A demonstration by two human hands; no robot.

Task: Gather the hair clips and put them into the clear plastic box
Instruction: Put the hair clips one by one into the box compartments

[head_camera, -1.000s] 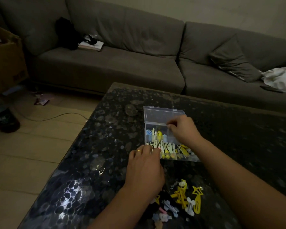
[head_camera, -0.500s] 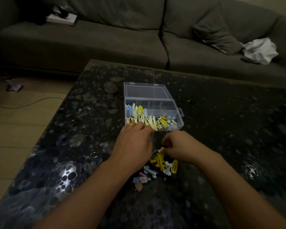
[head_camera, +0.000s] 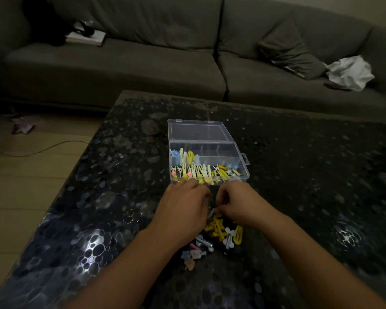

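room: dim living room, grey sofa (head_camera: 143,63) behind a dark speckled glass-topped table (head_camera: 310,175).
box: clear plastic box (head_camera: 241,169) sits open mid-table, lid laid back; front row and left rear compartment hold clips, the other rear cells look bare.
loose stock: pile of hair clips (head_camera: 221,230) on the table nearer the person than the box, yellow ones uppermost, pastel ones at the near edge.
left hand: left hand (head_camera: 183,210) palm down just beside the pile, fingers curled, fingertips near the box's front wall; what it holds cannot be told.
right hand: right hand (head_camera: 239,204) fingers pinched narrow at the pile's top; seems to nip one clip, contact not clear.
step, judged: picking a clip from the pile.
method note: lift one clip free of tangles, carry it over the front wall, drop into a bare cell.
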